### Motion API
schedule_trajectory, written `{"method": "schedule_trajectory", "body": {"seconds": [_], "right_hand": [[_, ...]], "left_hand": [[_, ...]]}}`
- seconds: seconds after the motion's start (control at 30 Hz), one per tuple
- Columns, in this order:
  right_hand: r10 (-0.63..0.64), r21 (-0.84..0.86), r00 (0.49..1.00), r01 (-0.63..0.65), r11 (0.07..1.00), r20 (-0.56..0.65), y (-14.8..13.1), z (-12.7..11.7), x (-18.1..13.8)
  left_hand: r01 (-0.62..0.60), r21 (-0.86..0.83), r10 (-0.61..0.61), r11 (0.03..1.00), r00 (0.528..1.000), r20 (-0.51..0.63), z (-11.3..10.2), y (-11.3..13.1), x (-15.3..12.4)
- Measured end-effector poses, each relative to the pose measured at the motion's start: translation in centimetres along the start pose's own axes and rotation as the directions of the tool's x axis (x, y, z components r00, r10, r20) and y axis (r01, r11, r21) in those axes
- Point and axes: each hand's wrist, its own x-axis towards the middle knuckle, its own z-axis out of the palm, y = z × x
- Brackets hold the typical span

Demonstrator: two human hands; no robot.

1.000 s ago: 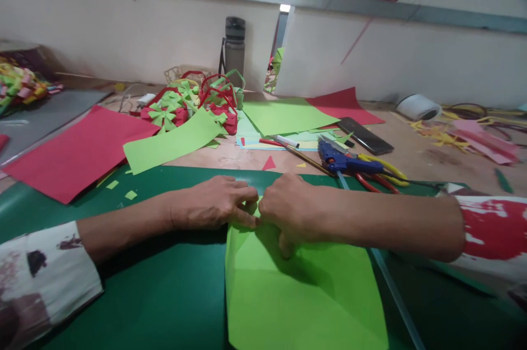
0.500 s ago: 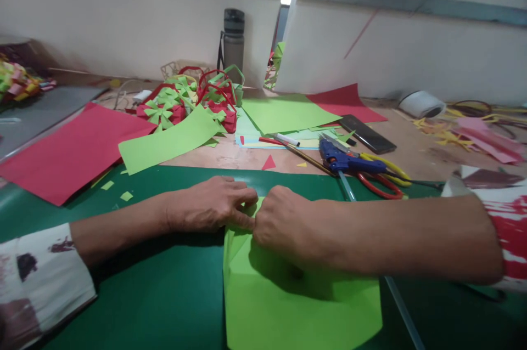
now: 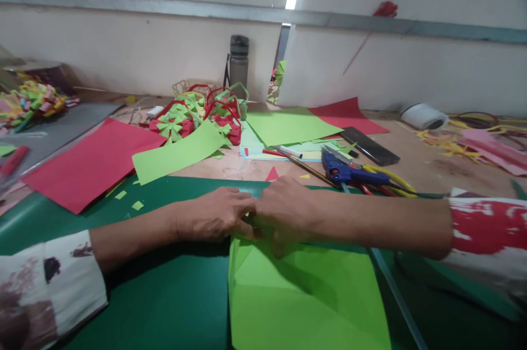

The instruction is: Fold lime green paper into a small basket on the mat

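Note:
A light green paper sheet lies folded on a dark green mat in front of me. My left hand and my right hand meet at the sheet's far edge. Fingers of both hands are curled and pinch that far edge where they touch. The paper bulges up a little below my right hand. The pinched part itself is hidden by my fingers.
A blue glue gun, scissors, a pencil and a black phone lie to the right. Red sheets, green sheets, paper baskets with bows and a grey bottle stand behind. Scraps litter the far right.
My right hand has shifted slightly back and up along the sheet's far edge, and the paper's right side has flattened and spread. The view tilted down a little.

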Motion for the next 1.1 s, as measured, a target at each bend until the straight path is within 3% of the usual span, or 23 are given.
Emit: {"method": "schedule_trajectory", "body": {"seconds": [0.2,0.33,0.47,0.57,0.67,0.77,0.93,1.1], "right_hand": [[0.213,0.168,0.969,-0.192,0.967,-0.121,1.2,1.4,0.3],[0.291,0.212,0.932,-0.246,0.946,-0.216,1.4,2.7,0.2],[0.331,0.294,0.915,-0.258,0.920,-0.232,1.3,3.4,-0.2],[0.328,0.358,0.913,-0.229,0.905,-0.243,1.4,3.9,-0.4],[0.311,0.430,0.918,-0.185,0.884,-0.246,1.6,4.6,-0.5],[0.289,0.500,0.922,-0.128,0.857,-0.258,1.8,5.1,-0.8],[0.335,0.520,0.872,-0.113,0.847,-0.356,1.6,4.1,-2.0],[0.367,0.466,0.802,-0.126,0.876,-0.471,1.5,2.5,-2.7]], "left_hand": [[-0.008,0.001,0.008,1.000,0.999,-0.040,0.3,-0.1,-0.2],[0.043,-0.224,-0.089,0.974,0.976,-0.198,1.4,-0.3,-0.5],[0.177,-0.366,-0.301,0.914,0.900,-0.315,2.4,-0.5,-1.0],[0.296,-0.510,-0.511,0.807,0.783,-0.353,2.2,-0.3,-1.2],[0.385,-0.684,-0.707,0.619,0.653,-0.272,1.5,0.6,-1.2],[0.397,-0.836,-0.803,0.380,0.590,-0.085,0.3,1.6,-1.0],[0.350,-0.935,-0.772,0.059,0.610,0.179,-1.8,3.3,-0.7],[0.323,-0.945,-0.705,-0.047,0.660,0.260,-2.8,4.1,-0.1]]}}
